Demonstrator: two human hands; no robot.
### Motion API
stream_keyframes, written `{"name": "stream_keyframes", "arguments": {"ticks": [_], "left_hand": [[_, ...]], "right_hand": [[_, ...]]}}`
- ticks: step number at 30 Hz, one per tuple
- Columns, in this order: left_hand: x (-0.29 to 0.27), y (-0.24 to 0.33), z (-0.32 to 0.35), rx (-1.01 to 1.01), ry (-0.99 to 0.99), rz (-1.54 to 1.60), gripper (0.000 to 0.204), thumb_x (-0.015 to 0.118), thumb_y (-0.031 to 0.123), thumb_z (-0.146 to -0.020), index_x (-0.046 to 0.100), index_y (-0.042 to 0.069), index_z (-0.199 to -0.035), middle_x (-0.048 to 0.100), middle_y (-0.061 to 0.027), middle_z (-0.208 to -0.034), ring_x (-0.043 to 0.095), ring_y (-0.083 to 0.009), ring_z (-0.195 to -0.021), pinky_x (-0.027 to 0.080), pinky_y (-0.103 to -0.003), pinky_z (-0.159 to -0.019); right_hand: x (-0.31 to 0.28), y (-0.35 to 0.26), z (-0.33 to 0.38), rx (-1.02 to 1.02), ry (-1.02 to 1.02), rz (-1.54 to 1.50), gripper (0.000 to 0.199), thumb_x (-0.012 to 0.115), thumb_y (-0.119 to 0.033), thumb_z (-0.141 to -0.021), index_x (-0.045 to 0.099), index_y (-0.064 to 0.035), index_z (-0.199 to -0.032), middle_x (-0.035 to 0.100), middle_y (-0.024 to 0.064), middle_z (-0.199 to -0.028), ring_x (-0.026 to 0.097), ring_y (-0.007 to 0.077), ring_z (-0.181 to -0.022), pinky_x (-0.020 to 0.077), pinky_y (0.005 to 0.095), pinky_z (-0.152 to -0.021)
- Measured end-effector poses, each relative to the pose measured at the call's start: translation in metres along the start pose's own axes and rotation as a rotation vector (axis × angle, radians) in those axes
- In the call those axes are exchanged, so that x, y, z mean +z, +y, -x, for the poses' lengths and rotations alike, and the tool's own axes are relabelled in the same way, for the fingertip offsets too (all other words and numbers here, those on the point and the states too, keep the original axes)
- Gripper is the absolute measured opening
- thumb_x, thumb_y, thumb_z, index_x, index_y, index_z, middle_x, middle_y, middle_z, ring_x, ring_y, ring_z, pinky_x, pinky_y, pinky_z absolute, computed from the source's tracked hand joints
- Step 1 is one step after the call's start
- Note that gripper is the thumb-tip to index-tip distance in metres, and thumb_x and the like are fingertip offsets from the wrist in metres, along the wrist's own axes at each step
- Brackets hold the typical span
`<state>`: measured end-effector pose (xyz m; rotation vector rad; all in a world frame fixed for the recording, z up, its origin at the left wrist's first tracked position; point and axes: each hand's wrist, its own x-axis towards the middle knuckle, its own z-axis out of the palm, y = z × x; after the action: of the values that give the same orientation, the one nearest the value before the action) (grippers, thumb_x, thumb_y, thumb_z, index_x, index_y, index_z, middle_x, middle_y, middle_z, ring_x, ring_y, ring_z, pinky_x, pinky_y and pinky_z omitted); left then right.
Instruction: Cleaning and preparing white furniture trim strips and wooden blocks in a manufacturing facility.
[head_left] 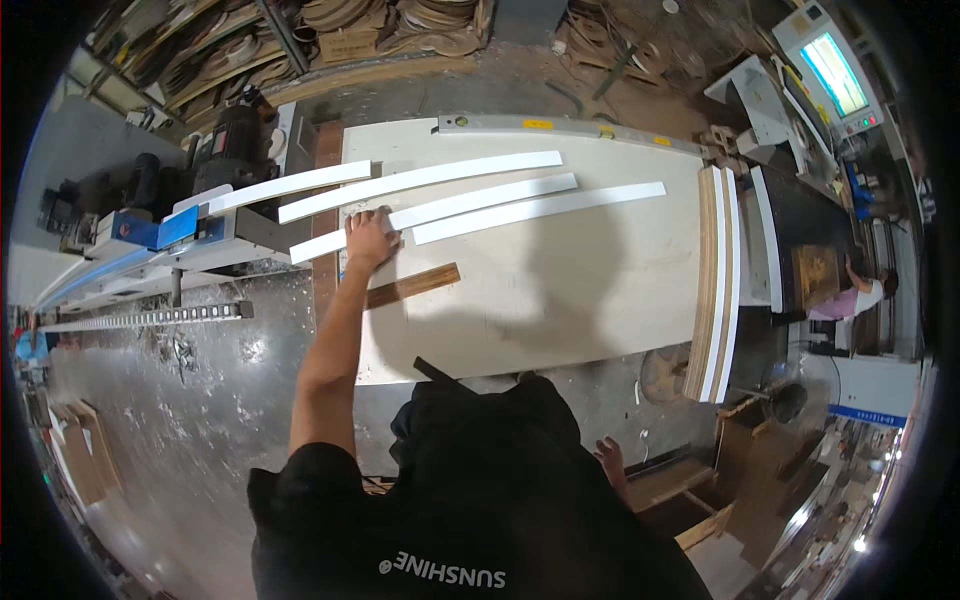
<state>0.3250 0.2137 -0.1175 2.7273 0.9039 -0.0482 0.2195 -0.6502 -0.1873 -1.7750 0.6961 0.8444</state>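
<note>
Workshop floor at far left: flattened brown cardboard boxes (85, 450) lie on grey concrete, contents not visible. Next right, a long white-and-blue machine rail (150, 240) runs up toward a black motor (230, 140).

Left hand (368, 240): arm stretched forward, palm down, fingers spread and pressing flat on the near end of a long thin white curved strip (440, 210); not curled around it. The strip lies on the white bench (560, 300), its left end overhanging toward the machine rail. Three more white curved strips lie beside it: one above it (420, 185), one upper left (290, 187), one to the right (540, 211). Each apart from its neighbours, roughly parallel.

Handling, judged: strip looks light, thin and springy; likely to sag or whip if lifted by one end. The painted face may mark or slide under a palm. Better taken near the middle, or at both ends.

A short brown wooden batten (412, 286) lies on the bench just below the hand.

Right hand (610, 462): low beside the body, below the bench edge; holds nothing that shows; fingers partly hidden, so apart or together cannot be told.

Right bench edge: a stack of curved plywood pieces with white faces (715, 285) stands on edge. Beyond, another person (855, 295) works at a dark machine.
</note>
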Motion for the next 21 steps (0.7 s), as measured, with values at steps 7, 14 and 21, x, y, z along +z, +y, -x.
{"name": "stream_keyframes", "arguments": {"ticks": [7,14,21], "left_hand": [[0.014,-0.012,-0.029,0.267,0.157,-0.038,0.051,0.066,0.036,-0.104,0.06,0.009,-0.146,0.065,-0.0165,-0.136,0.059,-0.0376,-0.128,0.043,-0.056,-0.11],[0.035,0.11,-0.04,0.435,0.238,0.09,0.051,0.068,0.039,-0.102,0.062,0.003,-0.139,0.065,-0.0161,-0.126,0.06,-0.0361,-0.118,0.044,-0.053,-0.104],[0.077,0.187,-0.03,0.404,0.108,0.071,0.062,0.076,0.038,-0.095,0.059,0.005,-0.145,0.063,-0.0138,-0.141,0.056,-0.0316,-0.135,0.04,-0.047,-0.119]], "right_hand": [[0.077,-0.027,0.09,0.0,0.131,0.04,0.061,0.075,-0.03,-0.103,0.051,-0.0121,-0.155,0.073,0.0067,-0.124,0.068,0.0173,-0.096,0.055,0.0342,-0.08],[0.062,0.085,0.098,-0.238,0.018,0.286,0.037,0.077,-0.031,-0.103,0.068,-0.0063,-0.128,0.075,0.0049,-0.105,0.069,0.0142,-0.085,0.0551,0.0303,-0.078],[0.103,0.037,0.123,-0.132,0.109,-0.003,0.047,0.076,-0.032,-0.103,0.066,0.0034,-0.133,0.078,0.0084,-0.108,0.072,0.0176,-0.098,0.0566,0.0333,-0.089]]}}
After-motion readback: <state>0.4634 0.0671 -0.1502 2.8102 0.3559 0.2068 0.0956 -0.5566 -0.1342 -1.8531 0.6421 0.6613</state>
